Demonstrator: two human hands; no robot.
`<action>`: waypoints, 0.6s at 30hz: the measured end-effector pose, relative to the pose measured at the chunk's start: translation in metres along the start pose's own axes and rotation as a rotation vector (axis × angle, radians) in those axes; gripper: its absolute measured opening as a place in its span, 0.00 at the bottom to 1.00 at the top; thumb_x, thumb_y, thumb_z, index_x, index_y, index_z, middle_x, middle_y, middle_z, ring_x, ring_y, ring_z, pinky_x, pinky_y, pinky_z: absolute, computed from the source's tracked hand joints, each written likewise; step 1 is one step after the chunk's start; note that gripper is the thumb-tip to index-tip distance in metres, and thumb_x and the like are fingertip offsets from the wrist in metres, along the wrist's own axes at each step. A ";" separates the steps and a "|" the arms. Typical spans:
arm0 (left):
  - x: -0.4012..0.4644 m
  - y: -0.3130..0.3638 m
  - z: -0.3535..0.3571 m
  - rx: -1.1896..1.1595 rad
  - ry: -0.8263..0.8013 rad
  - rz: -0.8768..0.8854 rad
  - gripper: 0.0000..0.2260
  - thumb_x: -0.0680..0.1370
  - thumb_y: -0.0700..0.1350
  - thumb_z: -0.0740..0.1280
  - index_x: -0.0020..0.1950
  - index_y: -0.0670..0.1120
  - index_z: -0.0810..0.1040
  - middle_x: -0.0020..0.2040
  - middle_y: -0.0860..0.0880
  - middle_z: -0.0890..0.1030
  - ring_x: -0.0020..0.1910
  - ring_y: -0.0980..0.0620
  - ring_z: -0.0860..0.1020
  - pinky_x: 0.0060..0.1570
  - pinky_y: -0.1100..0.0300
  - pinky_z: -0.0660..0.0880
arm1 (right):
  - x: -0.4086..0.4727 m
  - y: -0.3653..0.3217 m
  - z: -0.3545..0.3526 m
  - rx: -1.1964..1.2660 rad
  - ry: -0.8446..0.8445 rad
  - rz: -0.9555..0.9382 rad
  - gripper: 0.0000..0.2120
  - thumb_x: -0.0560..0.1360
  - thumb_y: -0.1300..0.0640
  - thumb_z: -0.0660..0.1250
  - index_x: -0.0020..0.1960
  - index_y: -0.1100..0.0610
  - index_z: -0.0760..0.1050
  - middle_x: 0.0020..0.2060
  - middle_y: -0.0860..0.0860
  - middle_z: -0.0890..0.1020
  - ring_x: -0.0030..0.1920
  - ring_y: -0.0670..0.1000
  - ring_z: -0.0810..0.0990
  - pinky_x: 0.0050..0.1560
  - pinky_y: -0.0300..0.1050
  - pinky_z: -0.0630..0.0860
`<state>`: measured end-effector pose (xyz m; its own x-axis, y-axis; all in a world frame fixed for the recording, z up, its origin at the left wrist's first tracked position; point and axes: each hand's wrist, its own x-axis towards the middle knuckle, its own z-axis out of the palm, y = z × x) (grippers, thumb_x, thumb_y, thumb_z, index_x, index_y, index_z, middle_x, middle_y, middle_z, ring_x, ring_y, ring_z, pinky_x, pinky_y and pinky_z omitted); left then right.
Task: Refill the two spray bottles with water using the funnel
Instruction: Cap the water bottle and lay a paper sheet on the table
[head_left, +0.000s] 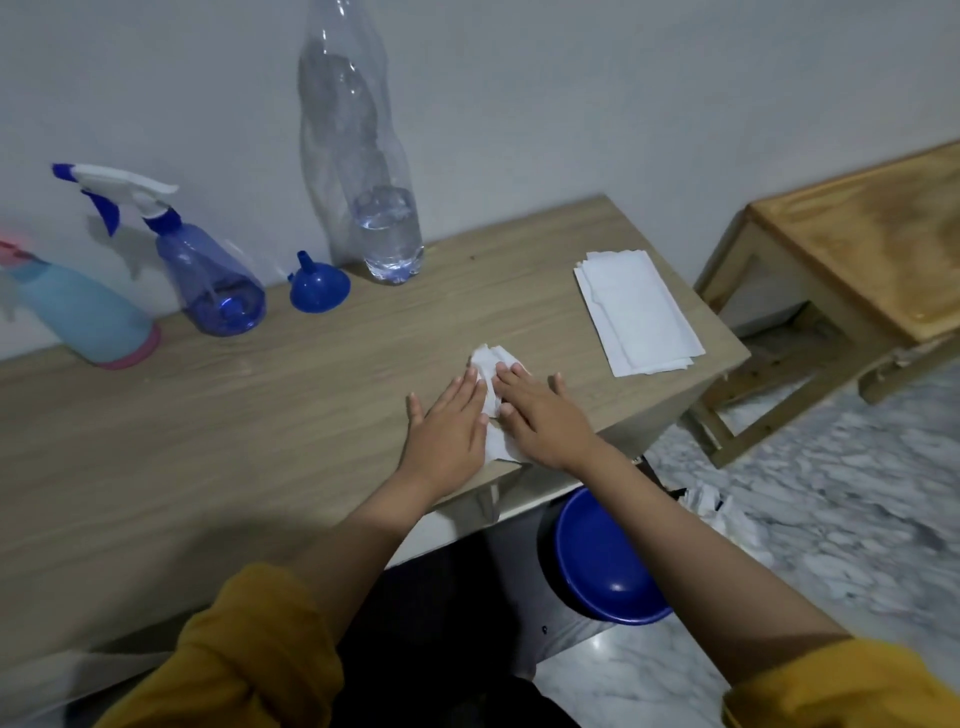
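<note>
At frame centre: left hand (449, 421) and right hand (540, 415) lie flat, fingers spread, pressing a crumpled tissue (491, 371) on the table (260, 415) | upper left: blue spray bottle (208, 275), pale-blue spray bottle (83, 312), funnel (318, 286), water bottle (358, 156) | judgement: thin plastic, light, possibly slippery; grip mid-body.

No legible text, label, brand, number or sign anywhere in view.

- Clear water bottle (363, 156): bare plastic, no label.
- Blue spray bottle (208, 270): no printing to be read.
- Pale blue spray bottle (88, 312): plain body, nothing written that can be made out.
- Blue funnel (318, 286): unmarked.
- Flat white tissues (636, 312): blank.
- Crumpled tissue (491, 374): blank.
- Table (208, 415): plain wood grain, no marks.
</note>
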<state>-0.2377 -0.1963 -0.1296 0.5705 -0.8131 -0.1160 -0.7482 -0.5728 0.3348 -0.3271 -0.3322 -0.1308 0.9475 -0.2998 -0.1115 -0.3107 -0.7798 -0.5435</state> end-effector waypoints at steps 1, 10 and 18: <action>-0.004 0.002 -0.001 -0.058 0.012 0.005 0.22 0.82 0.48 0.51 0.77 0.50 0.56 0.78 0.55 0.50 0.76 0.57 0.50 0.70 0.37 0.45 | -0.006 -0.001 -0.003 0.070 -0.012 0.010 0.23 0.82 0.51 0.53 0.76 0.54 0.59 0.77 0.47 0.56 0.77 0.45 0.50 0.74 0.57 0.40; -0.031 -0.004 -0.011 -0.189 0.109 0.143 0.19 0.69 0.47 0.59 0.57 0.48 0.80 0.56 0.47 0.82 0.53 0.42 0.78 0.56 0.50 0.73 | -0.045 -0.017 0.007 0.150 0.174 0.001 0.13 0.71 0.61 0.70 0.56 0.58 0.79 0.52 0.56 0.84 0.53 0.58 0.81 0.53 0.55 0.77; -0.064 0.028 -0.008 -0.185 0.094 0.179 0.14 0.75 0.52 0.58 0.50 0.52 0.82 0.45 0.48 0.82 0.47 0.43 0.77 0.45 0.51 0.74 | -0.095 -0.026 0.007 0.121 0.362 0.147 0.11 0.70 0.69 0.67 0.48 0.58 0.84 0.43 0.54 0.86 0.44 0.53 0.82 0.47 0.43 0.77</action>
<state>-0.2924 -0.1594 -0.1050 0.4696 -0.8817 0.0448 -0.7707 -0.3847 0.5079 -0.4085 -0.2796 -0.1114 0.7987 -0.5945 0.0928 -0.4096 -0.6503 -0.6398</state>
